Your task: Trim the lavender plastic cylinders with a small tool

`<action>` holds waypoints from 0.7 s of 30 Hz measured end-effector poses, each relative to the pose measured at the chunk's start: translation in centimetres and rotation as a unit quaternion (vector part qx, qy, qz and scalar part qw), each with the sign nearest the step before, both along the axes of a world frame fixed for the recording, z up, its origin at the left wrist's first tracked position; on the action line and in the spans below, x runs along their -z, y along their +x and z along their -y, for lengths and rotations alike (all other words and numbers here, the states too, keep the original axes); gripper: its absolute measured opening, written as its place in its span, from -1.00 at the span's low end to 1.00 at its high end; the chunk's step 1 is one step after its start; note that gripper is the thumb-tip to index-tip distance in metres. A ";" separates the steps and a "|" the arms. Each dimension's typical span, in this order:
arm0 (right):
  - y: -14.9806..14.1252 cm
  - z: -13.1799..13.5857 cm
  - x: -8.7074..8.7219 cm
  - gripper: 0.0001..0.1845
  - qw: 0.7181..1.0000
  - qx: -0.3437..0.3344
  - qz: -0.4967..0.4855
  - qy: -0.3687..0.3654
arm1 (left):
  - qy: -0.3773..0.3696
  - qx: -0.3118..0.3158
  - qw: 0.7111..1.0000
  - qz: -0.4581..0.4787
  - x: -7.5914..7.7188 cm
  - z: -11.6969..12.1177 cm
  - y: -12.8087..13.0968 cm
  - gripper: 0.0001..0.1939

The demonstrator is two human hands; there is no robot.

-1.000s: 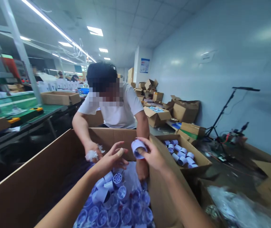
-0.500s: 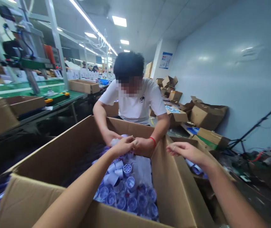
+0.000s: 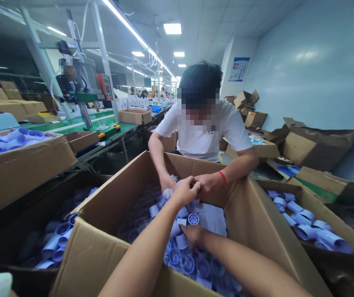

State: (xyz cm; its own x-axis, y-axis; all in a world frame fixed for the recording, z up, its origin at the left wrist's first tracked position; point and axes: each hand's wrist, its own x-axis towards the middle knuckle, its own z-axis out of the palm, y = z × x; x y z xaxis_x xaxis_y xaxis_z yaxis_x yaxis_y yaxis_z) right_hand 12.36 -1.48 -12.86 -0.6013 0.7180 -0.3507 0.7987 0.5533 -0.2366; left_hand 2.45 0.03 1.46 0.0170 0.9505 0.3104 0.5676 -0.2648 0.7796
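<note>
A large open cardboard box (image 3: 102,243) in front of me holds many pale plastic cups (image 3: 187,264), some ringed or spoked at the end. My left hand (image 3: 186,190) is over the box's far part, its fingers pinched together close to a co-worker's hand; what it pinches does not show clearly. Lower down, my right hand (image 3: 192,236) reaches into the box, fingertips at a short white plastic piece (image 3: 181,222). Its other fingers are hidden and dim. Across from me, the co-worker's hand (image 3: 167,181) is beside crumpled clear plastic (image 3: 174,179).
At right stands a box of pale tubes (image 3: 303,220). More tubes (image 3: 51,243) lie in a dark container at left, and others fill a carton (image 3: 24,161) above it. A green-topped workbench (image 3: 111,133) with a press runs behind. A flat white sheet (image 3: 210,214) lies inside the large box.
My right hand has moved from above the right side box into the large box, among the cups. My left hand stays pinched near the co-worker's hands. The view has swung left.
</note>
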 end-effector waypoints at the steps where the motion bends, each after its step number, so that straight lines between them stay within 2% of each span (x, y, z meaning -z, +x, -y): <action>1: 0.7 -0.2 0.3 -0.25 1.000 -0.009 0.009 -0.004 | 0.004 -0.004 1.000 0.003 -0.2 0.0 0.2 -0.82; 5: 2.3 -0.6 0.9 -0.34 0.998 -0.051 0.037 0.004 | 0.020 -0.001 0.999 0.029 -1.0 -0.2 0.9 -0.83; 9: 1.1 0.4 1.8 -0.23 0.996 -0.093 -0.002 0.015 | 0.037 0.009 0.998 0.056 -1.3 0.1 1.1 -0.84; 11: 0.1 1.1 2.5 -0.24 0.994 -0.097 -0.050 0.000 | 0.038 0.006 0.997 0.065 -1.4 0.3 1.0 -0.83; 14: -0.7 2.1 3.1 -0.48 0.990 -0.078 -0.119 -0.025 | 0.037 0.003 0.997 0.066 -1.4 0.5 0.8 -0.81; 17: -0.7 2.5 3.1 -0.73 0.988 -0.053 -0.146 -0.025 | 0.036 -0.012 0.998 0.056 -1.6 0.6 0.8 -0.78; 19: -0.8 2.2 3.1 -0.78 0.988 -0.014 -0.150 -0.025 | 0.039 -0.015 0.998 0.047 -1.6 0.7 0.9 -0.78; 21: -0.9 1.8 3.4 -0.92 0.988 0.039 -0.141 -0.042 | 0.042 -0.014 0.998 0.039 -1.6 0.7 1.0 -0.78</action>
